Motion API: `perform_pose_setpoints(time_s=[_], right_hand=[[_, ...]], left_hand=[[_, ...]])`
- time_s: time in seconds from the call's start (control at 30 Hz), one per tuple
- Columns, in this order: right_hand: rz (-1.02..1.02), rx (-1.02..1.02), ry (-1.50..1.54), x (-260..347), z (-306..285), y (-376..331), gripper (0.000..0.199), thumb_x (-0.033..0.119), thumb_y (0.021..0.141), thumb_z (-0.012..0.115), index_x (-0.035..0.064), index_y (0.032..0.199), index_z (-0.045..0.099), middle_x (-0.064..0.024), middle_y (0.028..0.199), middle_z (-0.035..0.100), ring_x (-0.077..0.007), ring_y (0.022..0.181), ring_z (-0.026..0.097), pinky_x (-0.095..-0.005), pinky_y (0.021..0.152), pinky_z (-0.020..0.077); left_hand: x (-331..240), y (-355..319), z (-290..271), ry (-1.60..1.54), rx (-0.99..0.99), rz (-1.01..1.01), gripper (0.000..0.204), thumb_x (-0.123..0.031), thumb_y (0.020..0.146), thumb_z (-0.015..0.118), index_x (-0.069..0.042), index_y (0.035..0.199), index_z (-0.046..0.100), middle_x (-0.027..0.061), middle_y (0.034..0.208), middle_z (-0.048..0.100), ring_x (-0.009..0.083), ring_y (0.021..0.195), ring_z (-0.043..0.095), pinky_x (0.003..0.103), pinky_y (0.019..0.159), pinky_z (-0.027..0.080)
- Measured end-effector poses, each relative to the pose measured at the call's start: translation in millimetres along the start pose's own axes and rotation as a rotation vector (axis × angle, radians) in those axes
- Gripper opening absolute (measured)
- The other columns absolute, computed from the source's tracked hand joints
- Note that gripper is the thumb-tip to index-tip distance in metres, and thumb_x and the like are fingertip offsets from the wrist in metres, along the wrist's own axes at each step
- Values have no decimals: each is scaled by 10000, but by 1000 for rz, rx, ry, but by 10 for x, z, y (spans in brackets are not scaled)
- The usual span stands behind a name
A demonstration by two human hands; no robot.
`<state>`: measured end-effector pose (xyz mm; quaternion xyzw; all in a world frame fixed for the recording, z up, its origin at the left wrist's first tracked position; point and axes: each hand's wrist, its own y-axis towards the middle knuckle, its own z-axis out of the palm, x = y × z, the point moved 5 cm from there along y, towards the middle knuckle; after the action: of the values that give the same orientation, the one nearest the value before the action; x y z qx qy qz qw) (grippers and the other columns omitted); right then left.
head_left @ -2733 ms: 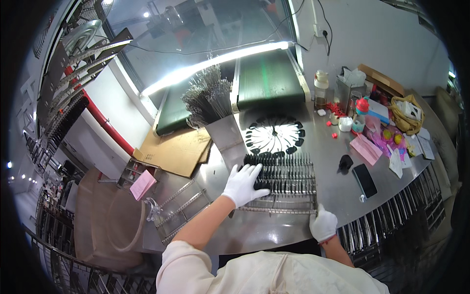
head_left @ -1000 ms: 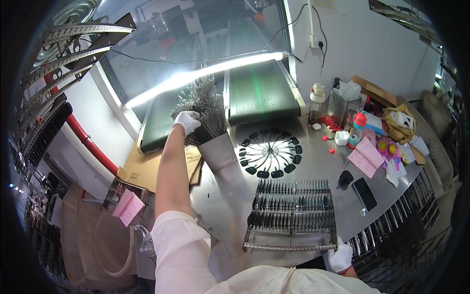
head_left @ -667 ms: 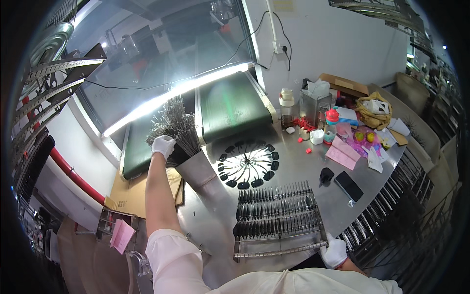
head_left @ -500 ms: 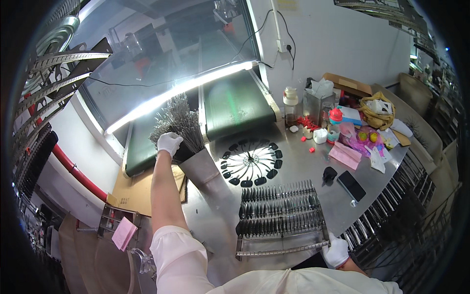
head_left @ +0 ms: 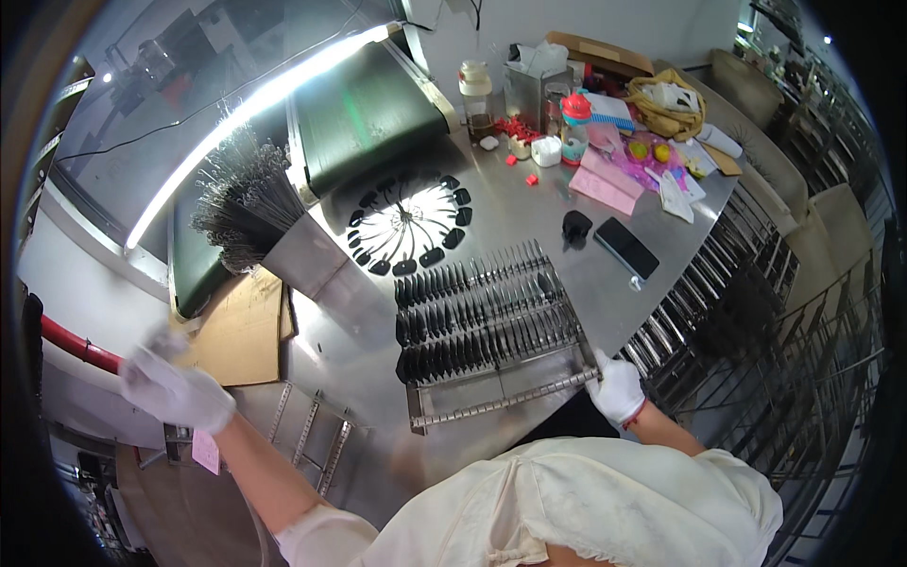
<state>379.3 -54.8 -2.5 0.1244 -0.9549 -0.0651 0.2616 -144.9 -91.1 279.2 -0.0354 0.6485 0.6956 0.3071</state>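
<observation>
Steel tabletop [head_left: 529, 222], centre. Round fan of black oval pieces [head_left: 408, 222] at 12 o'clock. Bundle of thin dark metal rods in a steel holder [head_left: 250, 203] at 10 o'clock; flat brown cardboard sheet [head_left: 236, 331] below it. Black phone [head_left: 626, 248] and pink paper pads [head_left: 605, 184] at 2 o'clock. Green conveyor belt [head_left: 364, 109] behind.

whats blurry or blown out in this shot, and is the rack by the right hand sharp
Head view: the gloved left hand is smeared by motion blur; the light strip is blown out white and glares off the steel table; the metal rack and the right hand at its corner are sharp; fisheye bends edges near the rim.
</observation>
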Motion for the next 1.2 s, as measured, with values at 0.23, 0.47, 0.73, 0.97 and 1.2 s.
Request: perform_pose_setpoints(time_s=[0.23, 0.47, 0.73, 0.97, 1.2], right_hand=[[22, 42, -18, 70, -31, 71, 338, 129, 844, 660, -9, 1151, 626, -222, 706, 660, -443, 672, 666, -533, 619, 534], [5, -1, 38, -102, -41, -3, 426, 146, 860, 675, -47, 1238, 649, -236, 756, 674, -439, 700, 671, -516, 644, 539], [0, 25, 81, -282, -210, -59, 492, 128, 875, 680, 22, 1353, 625, -239, 787, 691, -436, 729, 688, -494, 667, 547], [-49, 37, 52, -424, -373, 32, 470, 115, 899, 664, 43, 1361, 622, -229, 788, 691, -425, 746, 688, -479, 671, 542], [16, 123, 51, -205, -558, 178, 435, 113, 908, 650, 19, 1332, 630, -232, 770, 675, -404, 722, 687, -459, 661, 535]], left_hand=[[371, -1694, -452, -102, 147, -895, 200, -216, 1099, 520, -16, 1097, 514, 127, 866, 671, 150, 656, 610, 276, 525, 509], [329, -2113, -480, -123, 502, -1062, 271, -259, 1108, 506, -17, 1034, 603, 157, 946, 713, 189, 747, 716, 290, 612, 593], [497, -1864, -464, -243, 552, -1269, 296, -292, 1095, 522, -9, 1055, 595, 178, 951, 709, 246, 767, 731, 307, 601, 595], [1680, -2569, -210, -329, 686, -1686, 287, -273, 1102, 462, -31, 1009, 584, 189, 951, 721, 267, 762, 731, 335, 616, 606], [1089, -3044, -624, -472, 514, -2002, 310, -290, 1105, 459, -12, 1044, 583, 201, 931, 694, 295, 755, 702, 358, 605, 607]])
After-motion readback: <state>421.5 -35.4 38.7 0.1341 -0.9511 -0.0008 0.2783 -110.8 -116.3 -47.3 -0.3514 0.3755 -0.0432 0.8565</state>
